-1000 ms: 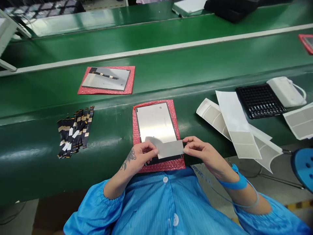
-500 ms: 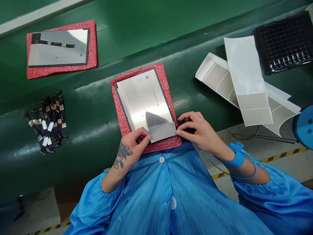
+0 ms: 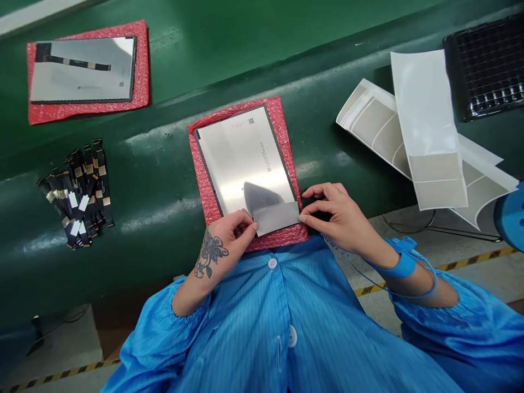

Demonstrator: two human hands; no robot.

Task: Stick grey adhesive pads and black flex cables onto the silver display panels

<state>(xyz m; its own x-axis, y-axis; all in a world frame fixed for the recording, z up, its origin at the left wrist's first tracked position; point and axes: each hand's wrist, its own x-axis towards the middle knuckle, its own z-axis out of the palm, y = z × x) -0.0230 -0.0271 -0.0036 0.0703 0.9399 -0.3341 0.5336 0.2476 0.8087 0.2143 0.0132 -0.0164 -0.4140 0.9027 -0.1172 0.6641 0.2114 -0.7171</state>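
A silvery display panel lies on a red bubble-wrap mat at the near edge of the green bench. A grey rectangular sticker sits low over the panel's near edge. My left hand pinches the sticker's left end, fingers closed. My right hand pinches its right end with fingertips together. The sticker casts a dark shadow on the panel just above it.
A second panel with a flex strip lies on a red mat at far left. A pile of black flex cables lies left of me. Sticker backing sheets and a black tray lie right. A blue round object pokes in.
The view has tilted down and closer. Both hands have lowered the sticker toward the panel's near edge, and it now lies nearly flat there.
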